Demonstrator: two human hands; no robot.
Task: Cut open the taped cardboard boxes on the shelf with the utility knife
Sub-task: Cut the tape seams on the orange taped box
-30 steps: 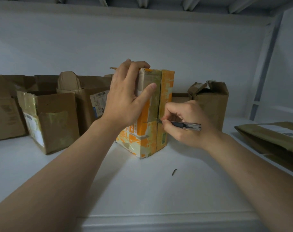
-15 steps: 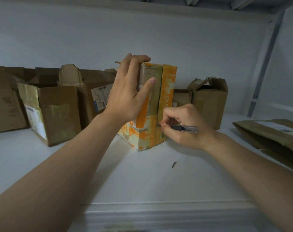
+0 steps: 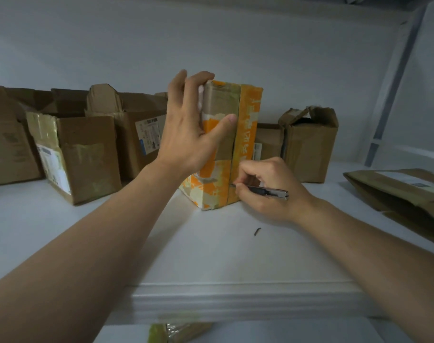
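Right hand [image 3: 270,194] pinches the utility knife [image 3: 273,192] pen-style, fingers curled round the front of the handle, metal tail end sticking out to the right over the knuckles. Blade tip sits at the vertical taped seam of the orange box [image 3: 248,120], low down, just above the bottom edge. Whether the blade is into the tape or only touching it: cannot tell.

Left hand [image 3: 193,137] grips the same box at its upper left: fingers hooked over the top corner, thumb pressed flat across the front face beside the seam. Box stands upright on end on the white shelf [image 3: 211,248], roughly centre, one corner turned towards the camera. Brown tape runs over the top and down the front, with patchy pale residue on the orange print.

Other items on the shelf:
- open brown box [image 3: 87,157] front left, flaps up, label on its side
- second open box [image 3: 141,129] behind it, printed label facing right
- another brown carton [image 3: 5,147] at the far left edge
- small brown box [image 3: 310,149] right of the orange one, top flaps loose
- flat brown packet [image 3: 404,194] lying at the far right
- small dark scrap [image 3: 257,231] on the shelf, near the right wrist
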